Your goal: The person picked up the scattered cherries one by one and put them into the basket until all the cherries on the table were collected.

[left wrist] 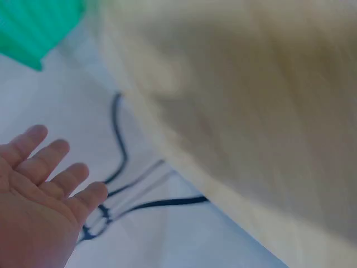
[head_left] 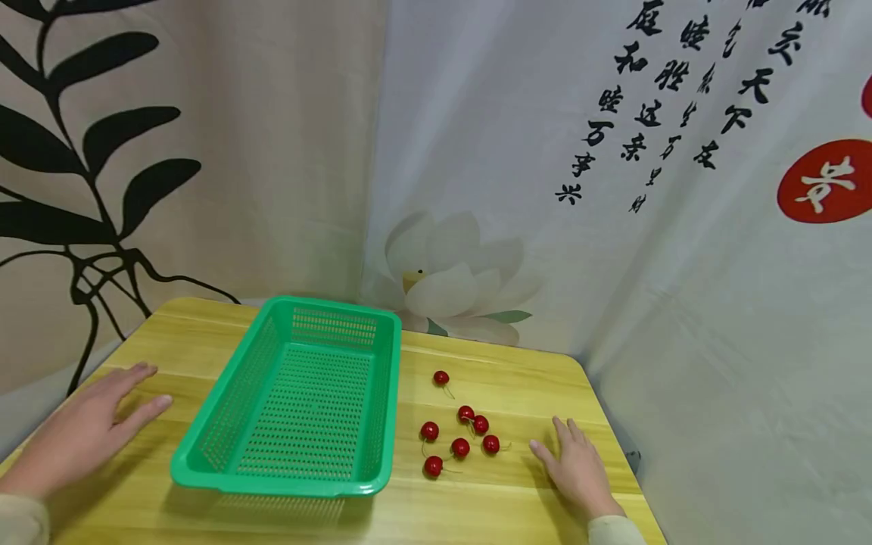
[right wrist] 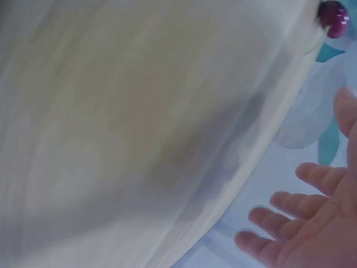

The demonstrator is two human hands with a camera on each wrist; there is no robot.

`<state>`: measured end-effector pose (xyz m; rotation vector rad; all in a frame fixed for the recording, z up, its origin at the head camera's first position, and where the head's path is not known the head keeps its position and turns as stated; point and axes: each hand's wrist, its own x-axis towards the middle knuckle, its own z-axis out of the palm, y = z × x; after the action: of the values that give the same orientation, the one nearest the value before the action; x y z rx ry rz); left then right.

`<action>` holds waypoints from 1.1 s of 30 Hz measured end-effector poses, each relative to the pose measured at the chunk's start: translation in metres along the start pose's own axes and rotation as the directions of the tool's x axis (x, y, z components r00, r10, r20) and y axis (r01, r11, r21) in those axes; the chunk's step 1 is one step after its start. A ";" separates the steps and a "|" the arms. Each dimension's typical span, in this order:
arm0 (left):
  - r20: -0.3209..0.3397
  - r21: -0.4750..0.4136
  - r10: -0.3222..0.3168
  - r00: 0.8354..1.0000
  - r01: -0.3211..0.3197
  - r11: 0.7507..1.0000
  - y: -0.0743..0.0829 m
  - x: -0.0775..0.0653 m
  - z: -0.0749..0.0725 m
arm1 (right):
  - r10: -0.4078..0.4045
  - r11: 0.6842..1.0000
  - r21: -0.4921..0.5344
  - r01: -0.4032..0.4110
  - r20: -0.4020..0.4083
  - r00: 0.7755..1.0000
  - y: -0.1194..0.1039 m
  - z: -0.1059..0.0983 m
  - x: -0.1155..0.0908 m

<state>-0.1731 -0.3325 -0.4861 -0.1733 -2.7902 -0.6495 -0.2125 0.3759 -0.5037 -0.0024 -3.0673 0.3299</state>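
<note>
A green plastic basket (head_left: pixel 390 363) with perforated walls and floor stands on the wooden table, nothing inside it. My left hand (head_left: pixel 88 431) hovers off its left side, fingers extended and holding nothing; in the left wrist view the left hand (left wrist: pixel 47 195) shows its palm and spread fingers. Several red cherries with stems lie right of the basket, among them one at the back (head_left: pixel 440 378) and one at the front (head_left: pixel 433 466). Right of them is my right hand (head_left: pixel 577 469), its fingers loosely extended. The right wrist view shows that right hand (right wrist: pixel 312 223) bare, with a cherry (right wrist: pixel 334 19) beyond.
The wooden table (head_left: pixel 518 507) has rounded back corners. Behind it hangs a pale cloth (head_left: pixel 477 151) with printed writing, a lotus flower and a dark leafy plant. More pale cloth closes in on the right side.
</note>
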 end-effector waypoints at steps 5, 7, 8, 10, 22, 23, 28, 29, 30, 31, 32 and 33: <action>-0.051 -0.077 0.025 0.998 -0.029 0.997 0.035 -0.006 -0.007 | 0.004 0.996 0.094 0.000 -0.043 0.999 -0.017 -0.008 -0.001; -0.093 -0.090 0.053 0.994 -0.061 0.994 0.051 -0.010 -0.007 | -0.004 0.993 0.117 0.009 -0.048 0.999 -0.025 -0.009 -0.002; -0.116 -0.094 0.070 0.991 -0.081 0.992 0.060 -0.013 -0.007 | -0.013 0.992 0.126 0.019 -0.051 0.999 -0.029 -0.010 -0.002; -0.170 -0.089 0.133 0.976 -0.150 0.985 0.077 -0.017 -0.006 | -0.027 0.988 0.149 0.035 -0.053 0.998 -0.035 -0.009 -0.003; -0.142 0.024 0.467 0.873 -0.469 0.883 0.161 -0.037 0.025 | -0.208 0.954 0.204 0.218 -0.069 0.976 -0.065 0.010 -0.005; -0.138 0.032 0.484 0.864 -0.485 0.874 0.165 -0.038 0.029 | -0.217 0.954 0.195 0.226 -0.064 0.974 -0.067 0.011 -0.005; -0.092 0.030 0.506 0.858 -0.505 0.862 0.183 -0.040 0.047 | -0.262 0.952 0.143 0.270 -0.072 0.962 -0.075 0.015 -0.002; -0.073 0.024 0.498 0.864 -0.497 0.867 0.186 -0.040 0.049 | -0.273 0.951 0.129 0.281 -0.079 0.959 -0.076 0.015 -0.002; -0.053 0.017 0.489 0.871 -0.489 0.872 0.188 -0.040 0.052 | -0.284 0.949 0.118 0.292 -0.086 0.955 -0.077 0.016 -0.001; -0.034 0.016 0.481 0.876 -0.480 0.877 0.190 -0.040 0.054 | -0.296 0.947 0.106 0.305 -0.090 0.951 -0.077 0.016 -0.001; -0.015 0.013 0.470 0.882 -0.470 0.883 0.192 -0.040 0.056 | -0.306 0.944 0.098 0.314 -0.096 0.947 -0.078 0.016 -0.001; 0.003 0.012 0.459 0.888 -0.459 0.888 0.194 -0.040 0.058 | -0.315 0.942 0.089 0.323 -0.100 0.944 -0.079 0.017 -0.001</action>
<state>-0.1136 -0.1355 -0.4667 -0.8029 -2.6023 -0.5068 -0.2119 0.2955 -0.5035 0.4683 -2.8947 0.4543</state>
